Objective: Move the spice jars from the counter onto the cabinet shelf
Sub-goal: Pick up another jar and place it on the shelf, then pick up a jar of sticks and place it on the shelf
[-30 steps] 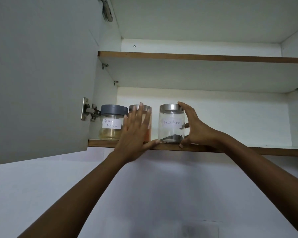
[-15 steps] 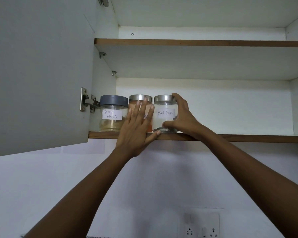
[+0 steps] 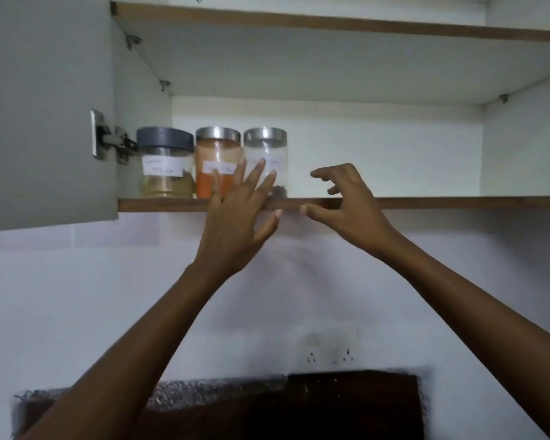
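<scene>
Three spice jars stand side by side at the left end of the lower cabinet shelf [image 3: 426,203]. A grey-lidded jar [image 3: 165,161] with yellowish powder is leftmost. Beside it is a steel-lidded jar [image 3: 217,154] of orange powder, then a steel-lidded jar [image 3: 267,150] with a few dark peppercorns. My left hand [image 3: 238,214] is spread open in front of the two steel-lidded jars, fingertips over their lower halves. To the right of the jars, my right hand [image 3: 346,204] hangs at the shelf edge with fingers curled apart, holding nothing.
The grey cabinet door [image 3: 45,106] stands open at the left on a metal hinge [image 3: 108,141]. An upper shelf [image 3: 331,23] spans above. A wall socket [image 3: 329,354] sits on the white wall below. A dark counter edge [image 3: 283,404] shows at the bottom.
My right hand has let go of the peppercorn jar and drawn back to the right. My left hand has pulled slightly away from the jars. The camera has tilted downward.
</scene>
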